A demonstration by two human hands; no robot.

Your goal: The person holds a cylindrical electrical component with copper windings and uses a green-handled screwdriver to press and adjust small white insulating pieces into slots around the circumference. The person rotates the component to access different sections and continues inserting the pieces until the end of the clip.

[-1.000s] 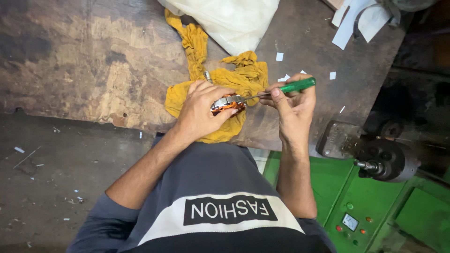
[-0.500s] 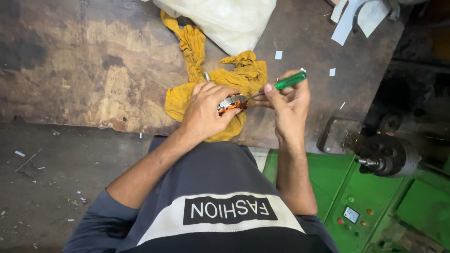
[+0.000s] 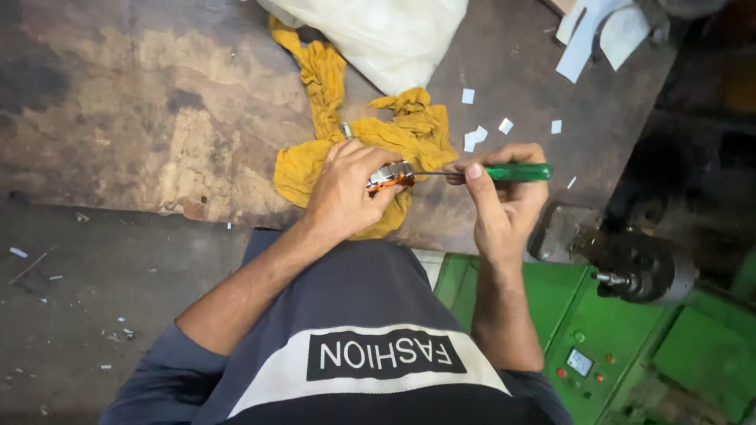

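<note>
1. Judging by the grip, keep the thin steel shaft of the green-handled screwdriver (image 3: 504, 171) level and square to the small orange-and-silver metal part (image 3: 389, 175).
2. The left hand (image 3: 346, 189) is clamped around that part, just above the crumpled yellow cloth (image 3: 409, 134).
3. The right hand (image 3: 504, 197), closed on the screwdriver handle, sits right of the cloth on the worn brown worktop (image 3: 157, 118).

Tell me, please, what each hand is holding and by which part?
Left hand clasps a small orange-and-metal part around its body; right hand holds a screwdriver by its green handle.
</note>
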